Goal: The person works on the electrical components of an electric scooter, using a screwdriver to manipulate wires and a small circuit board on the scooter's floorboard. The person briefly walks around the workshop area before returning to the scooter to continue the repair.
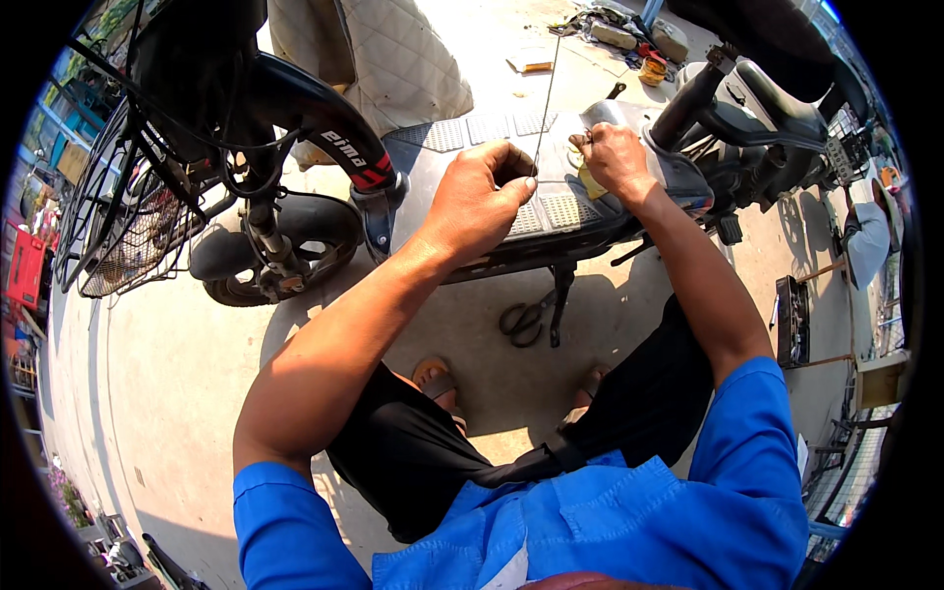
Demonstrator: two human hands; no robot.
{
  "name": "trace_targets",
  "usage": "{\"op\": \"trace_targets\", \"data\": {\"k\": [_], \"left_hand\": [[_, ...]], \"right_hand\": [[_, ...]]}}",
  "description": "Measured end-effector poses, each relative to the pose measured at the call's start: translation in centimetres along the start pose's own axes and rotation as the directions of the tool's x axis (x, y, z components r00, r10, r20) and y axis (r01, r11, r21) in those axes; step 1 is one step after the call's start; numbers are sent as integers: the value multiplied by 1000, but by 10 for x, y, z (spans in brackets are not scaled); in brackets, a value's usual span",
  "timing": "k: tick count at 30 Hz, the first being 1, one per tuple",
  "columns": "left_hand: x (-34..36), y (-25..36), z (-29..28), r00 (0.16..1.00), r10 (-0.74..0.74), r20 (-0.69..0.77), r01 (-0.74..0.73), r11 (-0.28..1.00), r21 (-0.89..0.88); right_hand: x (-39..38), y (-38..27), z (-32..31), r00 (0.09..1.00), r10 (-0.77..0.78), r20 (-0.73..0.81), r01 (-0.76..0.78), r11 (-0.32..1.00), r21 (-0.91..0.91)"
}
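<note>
My left hand (484, 197) is over the footboard of an electric scooter. Its thumb and fingers pinch a thin wire (551, 88), which rises from the fingertips toward the far side. Just to the right, my right hand (618, 162) is closed, fingertips together; what they grip is too small and shaded to name. Below that hand, a yellow piece (591, 181) lies against the grey footboard (472, 131). The scooter's dark front column (320, 118) stands left of my hands, and its seat post (685, 110) is on the right.
Large black-handled scissors (524, 323) lie on the concrete under the scooter, beside its kickstand (560, 300). A wire basket (133, 251) and front wheel (324, 241) are at the left. Farther off lie a wooden-handled tool (536, 67) and assorted scraps. A black toolbox (792, 320) sits at right.
</note>
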State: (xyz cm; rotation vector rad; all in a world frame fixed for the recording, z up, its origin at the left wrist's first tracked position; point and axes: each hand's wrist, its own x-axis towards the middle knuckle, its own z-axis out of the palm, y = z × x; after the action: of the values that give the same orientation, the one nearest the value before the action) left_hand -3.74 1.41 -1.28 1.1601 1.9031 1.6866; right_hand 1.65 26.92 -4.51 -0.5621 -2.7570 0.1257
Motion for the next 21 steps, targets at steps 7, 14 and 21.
{"op": "trace_targets", "data": {"k": [7, 14, 21], "left_hand": [[-2, 1, -2, 1000, -12, 16, 11, 999, 38], [2, -1, -2, 1000, -7, 30, 6, 1000, 11], [2, -2, -2, 1000, 3, 20, -3, 1000, 7]], "right_hand": [[8, 22, -1, 996, -9, 85, -12, 969, 247], [8, 23, 7, 996, -84, -20, 85, 995, 44], [6, 20, 8, 993, -100, -68, 106, 990, 94]]}}
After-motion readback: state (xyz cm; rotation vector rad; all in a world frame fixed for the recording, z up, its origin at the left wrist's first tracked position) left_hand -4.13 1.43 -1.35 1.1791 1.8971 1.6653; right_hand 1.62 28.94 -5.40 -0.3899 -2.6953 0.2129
